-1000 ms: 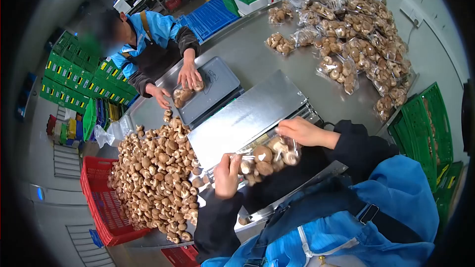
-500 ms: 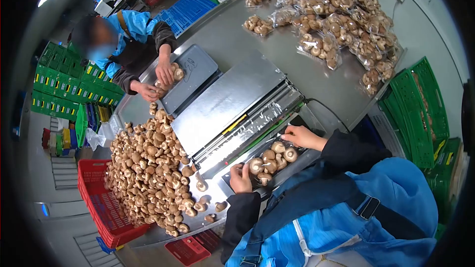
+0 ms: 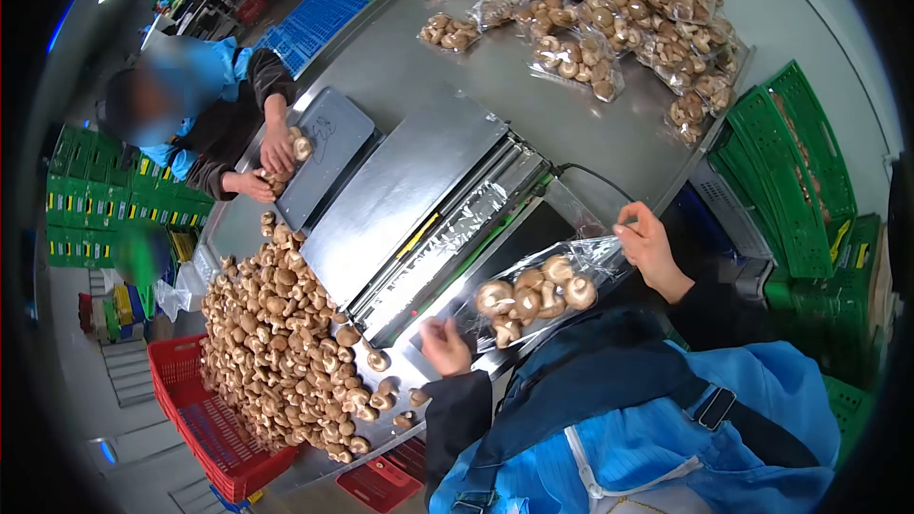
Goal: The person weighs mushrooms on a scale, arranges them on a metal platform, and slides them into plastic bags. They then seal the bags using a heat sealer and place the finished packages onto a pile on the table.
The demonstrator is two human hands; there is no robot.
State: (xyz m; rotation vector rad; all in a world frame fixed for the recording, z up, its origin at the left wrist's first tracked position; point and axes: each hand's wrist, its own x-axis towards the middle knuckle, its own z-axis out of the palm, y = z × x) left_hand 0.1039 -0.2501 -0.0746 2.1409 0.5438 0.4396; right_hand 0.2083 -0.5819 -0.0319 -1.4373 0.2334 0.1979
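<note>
A tray of mushrooms (image 3: 539, 296) under clear film lies along the front edge of the sealing machine (image 3: 409, 209). My right hand (image 3: 651, 246) pinches the gathered end of the film at the tray's right side, thumb and finger together. Beside the tray's left end is my left hand (image 3: 445, 346), blurred by motion; whether it holds any film cannot be made out. Shiny film pieces stick to the machine's bar. Left of the machine spreads a large heap of loose mushrooms (image 3: 276, 352).
Across the table, a person (image 3: 190, 105) handles mushrooms beside a grey tray (image 3: 322, 148). Bagged mushrooms (image 3: 609, 14) cover the table's far right. A red crate (image 3: 186, 400) stands at left, green crates (image 3: 790, 171) at right. A black cable (image 3: 600, 176) leaves the machine.
My right hand has moved right and up, stretching the film out from the mushrooms. My left hand has shifted slightly left and down. The whole view has also shifted.
</note>
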